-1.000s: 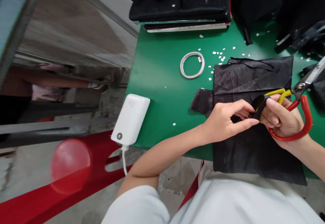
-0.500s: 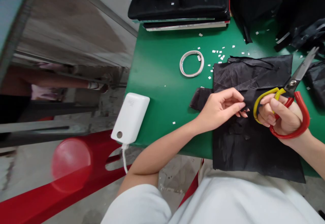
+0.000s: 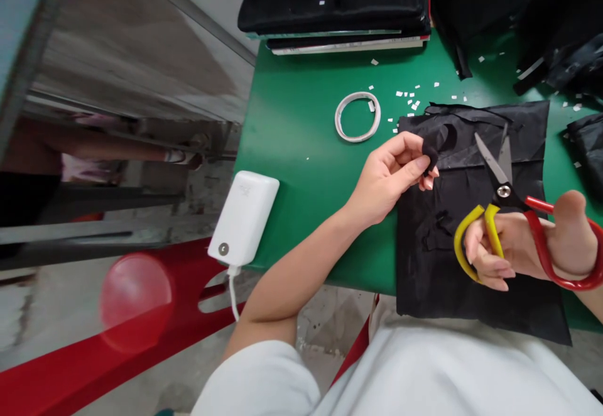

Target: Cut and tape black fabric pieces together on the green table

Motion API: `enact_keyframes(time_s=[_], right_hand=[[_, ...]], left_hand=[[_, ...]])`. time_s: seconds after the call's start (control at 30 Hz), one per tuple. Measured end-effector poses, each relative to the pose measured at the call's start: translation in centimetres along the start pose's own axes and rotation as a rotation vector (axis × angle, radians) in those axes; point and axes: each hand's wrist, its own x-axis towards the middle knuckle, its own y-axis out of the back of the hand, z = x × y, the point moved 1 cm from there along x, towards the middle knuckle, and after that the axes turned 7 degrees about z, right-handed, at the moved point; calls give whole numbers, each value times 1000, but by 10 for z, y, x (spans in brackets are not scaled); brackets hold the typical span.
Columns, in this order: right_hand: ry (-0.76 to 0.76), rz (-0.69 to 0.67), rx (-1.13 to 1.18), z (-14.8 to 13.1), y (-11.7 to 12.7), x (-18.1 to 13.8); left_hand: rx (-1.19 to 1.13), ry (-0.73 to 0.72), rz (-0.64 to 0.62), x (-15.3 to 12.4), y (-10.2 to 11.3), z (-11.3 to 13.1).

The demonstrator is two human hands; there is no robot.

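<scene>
My left hand (image 3: 389,177) pinches a small black fabric piece (image 3: 430,152) between thumb and fingers, lifted over the left edge of a black cloth sheet (image 3: 475,259) spread on the green table (image 3: 301,152). My right hand (image 3: 522,252) grips scissors (image 3: 502,205) with one yellow and one red handle loop; their blades are slightly apart and point up and away over the sheet, just right of the pinched piece.
A white tape ring (image 3: 357,116) lies on the table among several small white paper bits (image 3: 409,98). A white power bank (image 3: 244,218) with a cable sits at the table's left corner. Stacked black items (image 3: 334,1) and black cloth fill the far edge.
My left hand has lifted a small black piece up and away from the sheet. My right hand moved down and right, swinging the scissors' blades round to point upward.
</scene>
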Motion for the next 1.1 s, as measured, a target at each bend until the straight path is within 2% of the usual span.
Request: enact_keyframes(time_s=[0.07,0.13,0.3,0.43,0.6,0.7,0.83,1.1], right_hand=[[34,52,-22,5,5,-2],[27,44,-20,11,8,-4],[-102,-153,47,11,5,-5],[-146,-175,93,5,0,-3],[-55,-259,98,0,1,3],[-12,-280,19,-2,4,5],[6,-236,-69,-6,8,5],[-66,-160,-114,-12,10,1]], left_hand=[[-10,-15,-17,-1,-1,0],[-11,-24,-31,-2,-2,-1],[72,-80,-66,-5,-4,0],[109,-93,-142,-9,-7,3],[112,-55,-206,-11,-9,4],[88,-50,-200,-10,-8,4],[70,-32,-163,-8,-6,3],[245,-52,-58,-6,-3,7]])
